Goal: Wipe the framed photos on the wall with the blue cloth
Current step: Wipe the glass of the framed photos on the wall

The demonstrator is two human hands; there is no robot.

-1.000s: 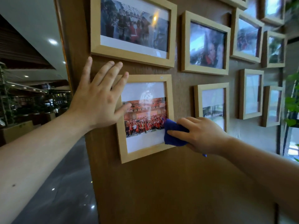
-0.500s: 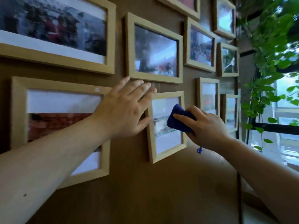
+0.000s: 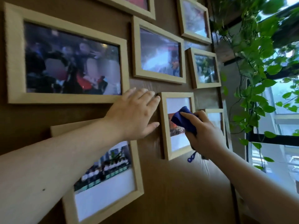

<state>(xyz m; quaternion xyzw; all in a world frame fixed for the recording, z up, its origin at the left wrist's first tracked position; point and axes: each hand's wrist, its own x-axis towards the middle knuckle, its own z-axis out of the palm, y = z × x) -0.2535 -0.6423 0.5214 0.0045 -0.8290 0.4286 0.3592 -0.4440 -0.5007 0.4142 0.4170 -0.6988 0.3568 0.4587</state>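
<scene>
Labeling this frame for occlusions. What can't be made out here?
All head view:
- Small frame: right side of its glass hidden by blue cloth and right hand.
- Lower left frame: top and left covered by the left forearm.
- Narrow frame behind the right hand: partly hidden, content washed out.
- Large photo: motion blur, subjects unreadable.
- Top frame: cut off by the image edge.

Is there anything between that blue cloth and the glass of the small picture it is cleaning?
Nothing visible. The right hand presses the blue cloth straight against the glass of the small frame. The left hand lies flat on the wall beside the frame's left edge, clear of the glass.
</scene>
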